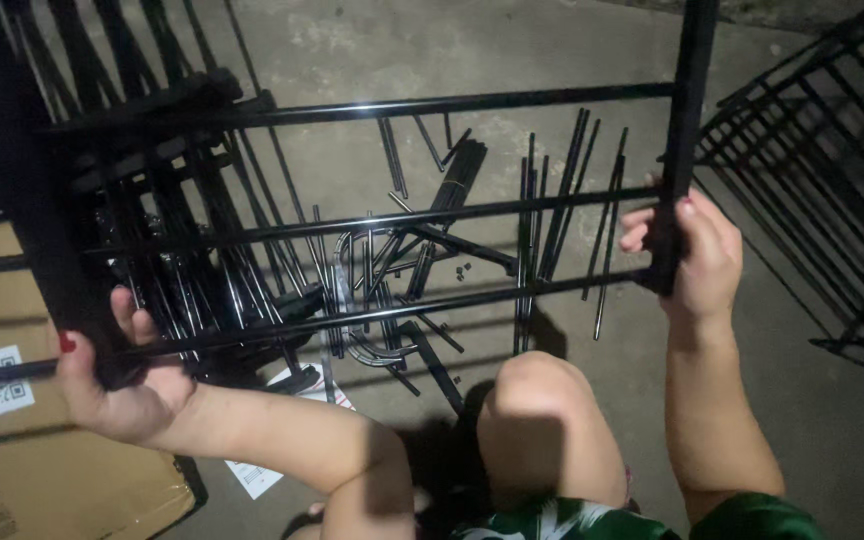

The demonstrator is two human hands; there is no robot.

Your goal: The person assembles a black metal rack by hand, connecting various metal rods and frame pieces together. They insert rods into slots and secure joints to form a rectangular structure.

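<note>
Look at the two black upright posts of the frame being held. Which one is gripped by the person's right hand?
The slimmer upright post at the picture's right side: the right hand wraps its lower end. The left hand holds the wider, blurred one at the left.

Concrete floor [372, 50] under loose black rods [552, 210], cardboard [12, 480].

The black metal rack frame [372, 222] has a smooth, glossy painted finish that catches the light along its 3 thin crossbars. The loose black metal rods [552, 215] on the ground shine the same way, as do the curved black metal tubes [357, 335]. The grey concrete floor [432, 50] looks rough, matt and blotchy. The brown cardboard box [12, 460] is dull, and the white paper sheet [257, 475] is flat and matt.
</note>
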